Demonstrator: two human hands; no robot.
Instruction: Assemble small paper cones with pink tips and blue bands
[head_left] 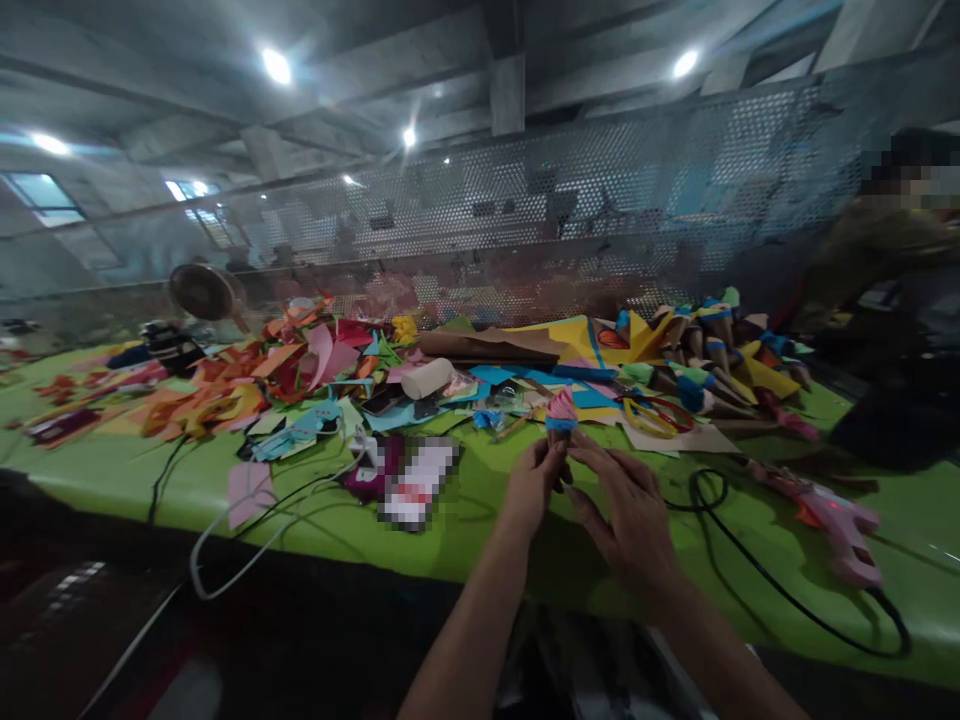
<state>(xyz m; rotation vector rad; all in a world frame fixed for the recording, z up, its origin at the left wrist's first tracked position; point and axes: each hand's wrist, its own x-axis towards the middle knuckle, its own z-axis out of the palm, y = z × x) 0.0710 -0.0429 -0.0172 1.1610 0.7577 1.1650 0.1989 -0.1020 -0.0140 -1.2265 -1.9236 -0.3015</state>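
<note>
A small paper ice cream cone (561, 408), with a pink swirled top, a blue band and a dark lower part, stands upright above the front of the table. My left hand (536, 475) pinches it near its base, the fingers hiding its lower end. Close beside it, on the right, is my right hand (622, 500). Its fingers stretch toward the cone with the thumb apart, and the fingertips are at or against the cone's side; contact is hard to make out.
A pink glue gun (832, 515) lies at the right, its black cord looping across the green table (465, 545). Left of my hands are a phone (421, 482) and a white cable (251, 560). Colored paper scraps (217, 385) and several paper cones (709, 365) cover the back. A person (885, 260) is at the far right.
</note>
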